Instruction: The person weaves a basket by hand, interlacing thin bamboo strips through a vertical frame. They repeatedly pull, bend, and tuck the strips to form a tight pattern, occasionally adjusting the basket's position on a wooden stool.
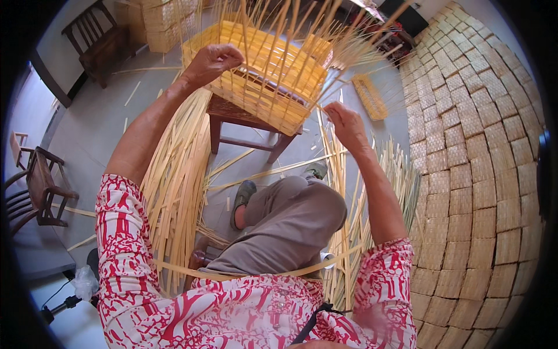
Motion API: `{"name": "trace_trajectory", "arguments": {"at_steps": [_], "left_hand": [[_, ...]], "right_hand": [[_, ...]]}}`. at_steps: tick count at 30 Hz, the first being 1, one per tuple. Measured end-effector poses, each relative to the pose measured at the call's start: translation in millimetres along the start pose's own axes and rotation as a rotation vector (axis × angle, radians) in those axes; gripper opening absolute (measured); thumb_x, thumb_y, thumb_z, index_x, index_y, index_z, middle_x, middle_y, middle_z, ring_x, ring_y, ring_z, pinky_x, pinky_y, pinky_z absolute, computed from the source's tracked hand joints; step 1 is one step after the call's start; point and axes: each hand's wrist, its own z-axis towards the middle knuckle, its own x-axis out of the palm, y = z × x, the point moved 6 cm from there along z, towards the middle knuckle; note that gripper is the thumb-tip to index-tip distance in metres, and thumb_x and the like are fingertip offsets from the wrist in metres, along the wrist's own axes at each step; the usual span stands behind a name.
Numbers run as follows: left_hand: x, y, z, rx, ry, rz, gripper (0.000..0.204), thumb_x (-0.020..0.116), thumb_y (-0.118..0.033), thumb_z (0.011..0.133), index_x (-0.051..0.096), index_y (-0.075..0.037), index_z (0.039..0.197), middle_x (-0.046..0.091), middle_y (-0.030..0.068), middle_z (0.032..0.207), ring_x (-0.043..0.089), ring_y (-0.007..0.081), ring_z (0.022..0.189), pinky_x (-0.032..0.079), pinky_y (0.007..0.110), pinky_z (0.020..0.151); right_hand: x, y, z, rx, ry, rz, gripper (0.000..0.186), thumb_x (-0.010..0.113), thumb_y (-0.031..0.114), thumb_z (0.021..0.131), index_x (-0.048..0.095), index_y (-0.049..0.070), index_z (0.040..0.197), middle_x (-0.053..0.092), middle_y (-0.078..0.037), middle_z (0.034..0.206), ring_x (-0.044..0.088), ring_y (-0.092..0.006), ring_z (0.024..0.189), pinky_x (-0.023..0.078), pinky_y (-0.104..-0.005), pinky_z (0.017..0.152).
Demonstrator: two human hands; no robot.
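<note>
A partly woven yellow bamboo basket (263, 36), its long uprights sticking up, rests on a wooden stool (244, 142). My left hand (216, 61) is pinched at the basket's near left side; what its fingertips hold is too small to make out. At the near right corner, my right hand (344, 122) has its fingers closed on a thin bamboo strip (321, 109). Another long strip (226, 274) curves across my waist and lap, below my bent, grey-trousered leg (290, 227).
Loose strip bundles (171, 180) lie on both sides of me on the grey floor (99, 134). Stacked woven pieces (471, 180) fill the right side. A smaller yellow basket (367, 93) sits beyond my right hand. Wooden chairs (49, 195) stand at left and back left, near woven boxes (168, 32).
</note>
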Motion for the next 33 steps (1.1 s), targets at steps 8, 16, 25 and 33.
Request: {"name": "trace_trajectory", "arguments": {"at_steps": [8,16,25,33], "left_hand": [[17,-22,-5,0.104,0.001,0.043,0.011,0.067,-0.016,0.099,0.07,-0.007,0.103,0.067,-0.0035,0.09,0.06,0.0045,0.085,0.05,0.024,0.075],[27,-9,-3,0.112,0.048,-0.084,0.01,0.069,-0.014,0.098,0.071,-0.005,0.102,0.067,-0.0034,0.091,0.059,0.0036,0.085,0.049,0.024,0.073],[25,-32,4,0.148,0.111,0.259,0.01,0.071,-0.008,0.092,0.076,-0.003,0.099,0.074,0.0052,0.088,0.068,0.0124,0.081,0.055,0.03,0.075],[25,-35,8,0.142,0.171,0.475,0.006,0.073,-0.007,0.086,0.077,-0.007,0.091,0.074,0.0053,0.086,0.071,0.0203,0.081,0.056,0.034,0.078]], "right_hand": [[5,30,-21,0.213,0.101,0.258,0.021,0.052,0.017,0.103,0.062,0.0,0.109,0.071,-0.01,0.08,0.067,-0.0181,0.068,0.053,-0.0313,0.065],[2,5,-33,0.129,0.024,0.02,0.027,0.054,0.005,0.095,0.065,0.011,0.12,0.07,-0.015,0.075,0.069,-0.0343,0.069,0.053,-0.0378,0.063],[-6,25,-30,0.189,0.064,-0.341,0.041,0.053,0.007,0.092,0.061,0.025,0.129,0.07,-0.021,0.094,0.068,-0.043,0.089,0.052,-0.0526,0.072],[-4,27,-29,0.26,0.048,-0.328,0.04,0.054,0.01,0.09,0.066,0.025,0.124,0.071,-0.019,0.097,0.068,-0.0409,0.092,0.052,-0.0528,0.076]]}}
